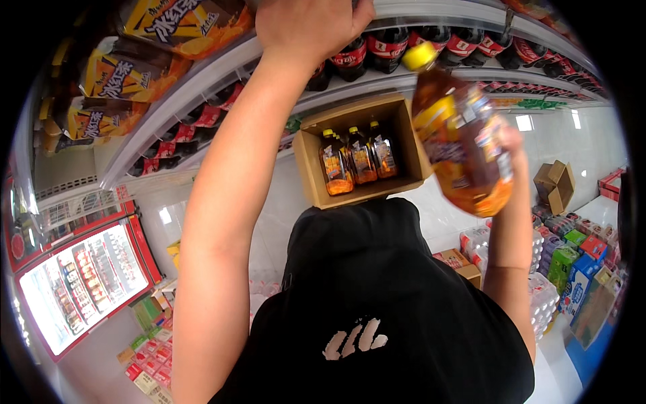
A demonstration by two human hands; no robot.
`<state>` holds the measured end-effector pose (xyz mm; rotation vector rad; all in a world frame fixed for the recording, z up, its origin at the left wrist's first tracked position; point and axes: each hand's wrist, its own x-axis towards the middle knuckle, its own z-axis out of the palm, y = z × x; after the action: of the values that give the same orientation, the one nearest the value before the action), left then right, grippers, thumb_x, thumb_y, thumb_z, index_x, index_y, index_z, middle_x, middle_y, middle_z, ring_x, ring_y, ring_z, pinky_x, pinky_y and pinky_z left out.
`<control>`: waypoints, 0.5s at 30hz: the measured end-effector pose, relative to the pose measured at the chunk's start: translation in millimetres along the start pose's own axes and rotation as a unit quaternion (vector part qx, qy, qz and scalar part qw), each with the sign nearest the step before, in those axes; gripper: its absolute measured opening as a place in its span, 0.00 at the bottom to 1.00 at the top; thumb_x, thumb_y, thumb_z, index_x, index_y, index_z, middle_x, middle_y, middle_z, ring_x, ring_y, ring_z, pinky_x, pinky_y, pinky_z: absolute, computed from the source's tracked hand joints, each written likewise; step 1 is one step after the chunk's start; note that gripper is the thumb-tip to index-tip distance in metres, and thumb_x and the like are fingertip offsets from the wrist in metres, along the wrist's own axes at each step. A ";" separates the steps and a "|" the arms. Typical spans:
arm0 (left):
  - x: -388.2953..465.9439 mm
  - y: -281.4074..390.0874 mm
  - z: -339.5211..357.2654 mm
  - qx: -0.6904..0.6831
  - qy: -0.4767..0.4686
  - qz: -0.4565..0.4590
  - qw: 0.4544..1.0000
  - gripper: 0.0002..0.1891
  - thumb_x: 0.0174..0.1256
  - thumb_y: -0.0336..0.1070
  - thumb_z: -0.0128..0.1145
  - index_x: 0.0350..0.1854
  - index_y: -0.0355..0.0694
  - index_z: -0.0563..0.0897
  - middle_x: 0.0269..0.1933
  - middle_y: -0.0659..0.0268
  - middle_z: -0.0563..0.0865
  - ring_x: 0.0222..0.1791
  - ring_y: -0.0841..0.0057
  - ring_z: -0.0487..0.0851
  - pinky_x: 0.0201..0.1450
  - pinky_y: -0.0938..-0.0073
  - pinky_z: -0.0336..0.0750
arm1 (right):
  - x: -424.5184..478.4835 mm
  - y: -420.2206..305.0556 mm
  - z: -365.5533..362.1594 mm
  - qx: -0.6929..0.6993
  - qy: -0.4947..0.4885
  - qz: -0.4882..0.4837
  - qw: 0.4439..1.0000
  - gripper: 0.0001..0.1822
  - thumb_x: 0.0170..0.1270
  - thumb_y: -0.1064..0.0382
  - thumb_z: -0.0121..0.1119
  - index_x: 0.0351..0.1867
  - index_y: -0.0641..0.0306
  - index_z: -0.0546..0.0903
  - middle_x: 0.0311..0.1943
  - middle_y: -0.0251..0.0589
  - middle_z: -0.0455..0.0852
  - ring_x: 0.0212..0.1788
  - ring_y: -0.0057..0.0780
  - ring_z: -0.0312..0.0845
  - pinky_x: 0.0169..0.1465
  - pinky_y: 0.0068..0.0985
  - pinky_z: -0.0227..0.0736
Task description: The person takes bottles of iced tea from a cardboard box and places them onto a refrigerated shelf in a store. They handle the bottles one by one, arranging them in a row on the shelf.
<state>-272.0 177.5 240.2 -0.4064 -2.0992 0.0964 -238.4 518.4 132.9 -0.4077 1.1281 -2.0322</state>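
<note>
My right hand [510, 139] is shut on a large plastic bottle of iced tea [456, 146] with a yellow cap, slightly blurred, held right of the carton. My left hand [308, 25] is raised to the shelf edge [398, 9] at the top; its fingertips are cut off by the frame, so what they touch is hidden. Below, between my arms, an open cardboard box [361, 196] holds several yellow-capped iced tea bottles [335, 169] standing upright. More iced tea bottles [113, 76] fill the upper shelf at the left.
Cola bottles [386, 48] line the shelf under the top edge. An open empty carton [555, 187] and shrink-wrapped drink packs [542, 303] sit on the floor at the right. A lit display fridge [86, 283] stands at the lower left, near stacked boxes [151, 361].
</note>
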 end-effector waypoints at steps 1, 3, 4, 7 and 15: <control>0.0 -0.5 0.4 0.000 0.000 0.001 1.000 0.24 0.57 0.48 0.69 0.52 0.39 0.80 0.47 0.60 0.85 0.46 0.61 0.84 0.44 0.63 0.82 | -5.2 22.5 -2.7 -0.034 0.049 0.037 0.998 0.45 0.59 0.45 0.66 0.74 0.71 0.70 0.59 0.50 0.86 0.56 0.34 0.86 0.61 0.31 0.81; 0.0 -0.7 2.7 0.002 0.009 0.008 1.000 0.24 0.57 0.47 0.69 0.52 0.40 0.80 0.46 0.60 0.84 0.45 0.62 0.84 0.42 0.64 0.81 | 9.7 51.0 20.0 -0.079 0.038 0.088 0.992 0.42 0.61 0.47 0.64 0.73 0.72 0.71 0.58 0.45 0.86 0.56 0.31 0.85 0.60 0.28 0.80; -0.8 -0.7 3.3 0.006 0.011 0.010 1.000 0.24 0.56 0.47 0.69 0.52 0.40 0.80 0.46 0.60 0.84 0.45 0.62 0.84 0.42 0.64 0.81 | 18.4 64.7 23.4 -0.121 0.039 0.115 0.985 0.42 0.62 0.46 0.65 0.73 0.72 0.71 0.58 0.47 0.86 0.55 0.31 0.85 0.60 0.28 0.79; -1.6 -1.1 2.4 0.007 0.011 0.006 1.000 0.24 0.56 0.47 0.69 0.52 0.40 0.80 0.46 0.61 0.84 0.45 0.62 0.84 0.42 0.63 0.81 | 46.2 92.7 31.3 -0.168 0.068 0.211 0.960 0.35 0.70 0.43 0.58 0.67 0.70 0.75 0.55 0.42 0.87 0.53 0.27 0.84 0.56 0.27 0.80; 0.0 -1.2 4.7 0.004 0.026 0.011 1.000 0.24 0.54 0.47 0.71 0.50 0.41 0.80 0.45 0.62 0.83 0.44 0.63 0.84 0.42 0.63 0.81 | 93.1 179.0 10.4 -0.441 0.167 0.296 0.831 0.52 0.58 0.32 0.65 0.70 0.79 0.72 0.60 0.61 0.86 0.64 0.46 0.83 0.66 0.37 0.77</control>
<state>-276.2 176.9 237.9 -0.4225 -2.0430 0.1061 -210.3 385.6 -16.7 -0.0931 2.0906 -0.9584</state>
